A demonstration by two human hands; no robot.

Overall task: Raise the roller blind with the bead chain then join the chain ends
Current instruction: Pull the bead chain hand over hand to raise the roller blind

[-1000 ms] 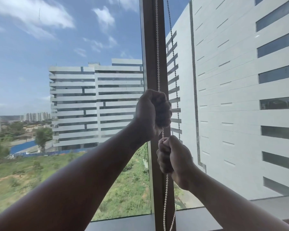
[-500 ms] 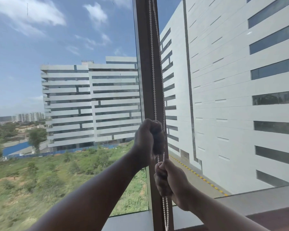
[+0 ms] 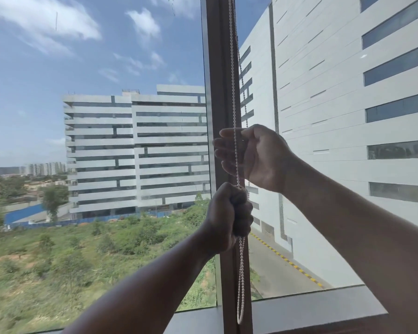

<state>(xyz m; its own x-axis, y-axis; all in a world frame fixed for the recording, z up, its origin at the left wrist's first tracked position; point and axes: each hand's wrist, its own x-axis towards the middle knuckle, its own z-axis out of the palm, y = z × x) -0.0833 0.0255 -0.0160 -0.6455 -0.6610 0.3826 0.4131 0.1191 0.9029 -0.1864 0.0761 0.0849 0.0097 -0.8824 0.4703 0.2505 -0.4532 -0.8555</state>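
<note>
Window frame (image 3: 223,92) behind — right hand (image 3: 256,157) now above, grip loosened; left hand (image 3: 229,213) clenches bead chain (image 3: 232,68).

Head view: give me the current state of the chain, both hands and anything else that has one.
bead chain: hanging taut along the window frame, its loop dangling near the sill.
left hand: fist clenched round the chain, below the other hand.
right hand: above the left, fingers loosely curved about the chain, grip not closed.
window frame: upright, behind the chain.
roller blind: not in view; glass uncovered throughout the frame.
</note>
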